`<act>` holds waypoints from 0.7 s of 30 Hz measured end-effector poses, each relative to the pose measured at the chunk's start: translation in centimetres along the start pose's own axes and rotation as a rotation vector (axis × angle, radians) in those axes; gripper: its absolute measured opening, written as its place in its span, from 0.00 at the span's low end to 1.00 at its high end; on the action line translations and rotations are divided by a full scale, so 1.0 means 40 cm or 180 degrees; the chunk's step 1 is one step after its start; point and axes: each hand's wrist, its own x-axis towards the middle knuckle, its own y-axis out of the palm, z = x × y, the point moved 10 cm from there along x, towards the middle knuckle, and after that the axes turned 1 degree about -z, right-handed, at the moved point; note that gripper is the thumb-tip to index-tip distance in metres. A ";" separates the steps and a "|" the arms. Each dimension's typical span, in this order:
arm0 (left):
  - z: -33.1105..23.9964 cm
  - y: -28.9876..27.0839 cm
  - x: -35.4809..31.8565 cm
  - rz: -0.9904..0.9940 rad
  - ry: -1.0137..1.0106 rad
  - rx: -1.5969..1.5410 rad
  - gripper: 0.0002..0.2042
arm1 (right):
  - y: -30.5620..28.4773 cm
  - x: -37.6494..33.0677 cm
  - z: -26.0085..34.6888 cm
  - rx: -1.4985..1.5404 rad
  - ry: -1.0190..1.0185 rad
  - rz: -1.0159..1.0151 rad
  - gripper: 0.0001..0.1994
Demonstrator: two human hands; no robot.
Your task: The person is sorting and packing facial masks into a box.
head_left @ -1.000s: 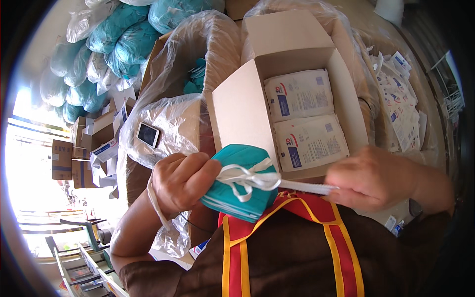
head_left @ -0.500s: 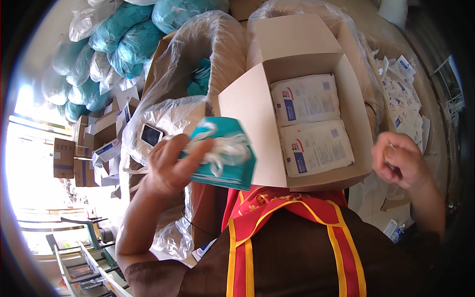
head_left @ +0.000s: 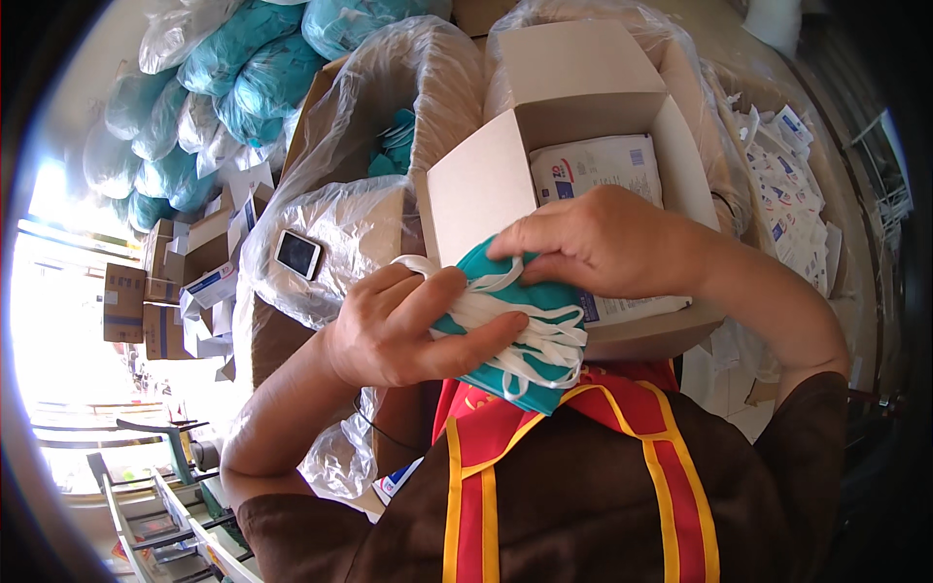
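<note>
Teal folded masks [head_left: 505,340] with white ties sit in a small stack at the centre of the view, just in front of the person's chest and touching the near edge of the open cardboard box [head_left: 583,107]. The left hand [head_left: 408,325] comes in from 8 o'clock and cups the stack from its left side, thumb lying across the white ties and fingers curled under the teal fabric. The right hand [head_left: 603,243] reaches over from 3 o'clock and lies on top of the stack, its fingertips pressed down on the upper edge near the ties, so the stack is pinched between the two hands.

Behind the hands, toward 12 o'clock, the cardboard box stands with its flaps open; white sealed packets [head_left: 598,170] with blue print lie flat inside it, partly hidden by the right hand. At 10 o'clock from the stack a small dark-screened device [head_left: 297,254] rests on a crumpled clear plastic liner [head_left: 360,223] that lines a larger carton. Further out at 11 o'clock clear bags stuffed with teal fabric [head_left: 214,97] are heaped up. At 2 o'clock more white packets [head_left: 792,194] are spread loose over the surface. At 9 o'clock small cardboard cartons [head_left: 126,301] are stacked in bright light.
</note>
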 end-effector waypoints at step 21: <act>0.008 -0.002 -0.005 -0.0210 -0.0067 0.0091 0.26 | -0.031 -0.056 -0.013 0.1353 0.1162 0.0121 0.06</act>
